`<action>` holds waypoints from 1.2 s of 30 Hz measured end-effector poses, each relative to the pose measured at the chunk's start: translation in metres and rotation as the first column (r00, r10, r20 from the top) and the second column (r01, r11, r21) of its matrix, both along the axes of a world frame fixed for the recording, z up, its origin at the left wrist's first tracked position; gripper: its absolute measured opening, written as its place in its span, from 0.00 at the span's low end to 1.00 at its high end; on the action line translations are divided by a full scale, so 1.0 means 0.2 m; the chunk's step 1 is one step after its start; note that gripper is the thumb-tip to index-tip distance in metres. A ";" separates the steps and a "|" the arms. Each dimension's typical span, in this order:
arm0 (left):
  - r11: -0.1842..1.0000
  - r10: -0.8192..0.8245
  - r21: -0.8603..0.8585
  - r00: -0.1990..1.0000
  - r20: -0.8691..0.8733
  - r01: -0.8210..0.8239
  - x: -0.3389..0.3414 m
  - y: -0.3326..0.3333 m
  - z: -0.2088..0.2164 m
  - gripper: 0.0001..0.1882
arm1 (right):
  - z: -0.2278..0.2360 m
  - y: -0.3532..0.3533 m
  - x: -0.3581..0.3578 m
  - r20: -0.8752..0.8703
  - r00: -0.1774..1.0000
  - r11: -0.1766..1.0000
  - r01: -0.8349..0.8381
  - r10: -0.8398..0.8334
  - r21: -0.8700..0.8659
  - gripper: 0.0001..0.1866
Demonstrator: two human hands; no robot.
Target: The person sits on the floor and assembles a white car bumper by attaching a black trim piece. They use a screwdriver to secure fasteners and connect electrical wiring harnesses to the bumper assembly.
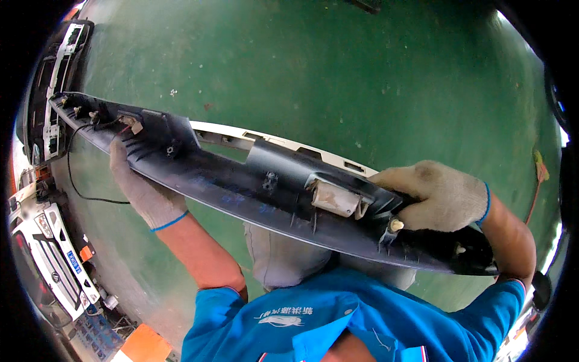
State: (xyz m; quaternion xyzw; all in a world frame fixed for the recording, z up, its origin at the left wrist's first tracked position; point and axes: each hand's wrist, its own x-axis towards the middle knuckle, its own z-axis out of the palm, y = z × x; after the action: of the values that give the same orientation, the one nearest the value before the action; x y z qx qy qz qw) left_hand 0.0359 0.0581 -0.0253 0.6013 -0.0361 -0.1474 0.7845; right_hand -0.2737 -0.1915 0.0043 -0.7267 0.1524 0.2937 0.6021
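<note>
A long black plastic car trim panel [235,188] lies slantwise across my lap, its ribbed inner side up. My left hand [145,190], in a knitted glove, is closed on its near edge toward the left end. My gloved right hand [437,196] grips the far edge near the right end, fingers curled over the inside. A whitish box-shaped piece [335,200] is fixed in the panel, left of the right hand. Pale clips [395,225] stick up from it. By the left fingers sits a small connector [134,125]; a thin black cable [84,194] hangs in a loop.
Beyond the panel, a white slotted strip [289,146] is partly hidden by it. The green floor [338,66] spreads around me. At the left stand a white vehicle front [57,265] and bumper-like parts [63,78]. A red-handled tool [538,169] lies far right.
</note>
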 end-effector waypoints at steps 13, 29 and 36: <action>0.999 -0.015 -0.052 0.997 -0.080 0.011 -0.07 -0.08 0.02 0.29 | 0.06 -0.15 0.02 -0.134 0.982 0.985 -0.149 0.136 -0.090 0.33; 0.992 -0.026 -0.129 0.993 -0.113 0.011 -0.04 -0.16 -0.10 0.27 | -0.04 -0.30 0.00 -0.041 0.994 0.974 0.087 -0.097 -0.207 0.26; 0.979 -0.091 -0.192 0.990 -0.111 0.069 -0.04 -0.19 -0.12 0.27 | -0.08 -0.36 -0.03 -0.102 0.995 0.963 -0.009 -0.020 -0.269 0.27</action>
State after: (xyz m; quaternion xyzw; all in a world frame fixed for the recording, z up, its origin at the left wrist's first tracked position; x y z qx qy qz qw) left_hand 0.0274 0.0197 -0.0488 0.5130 -0.0270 -0.2104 0.8318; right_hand -0.2791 -0.2638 -0.0111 -0.7849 0.2241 0.3062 0.4899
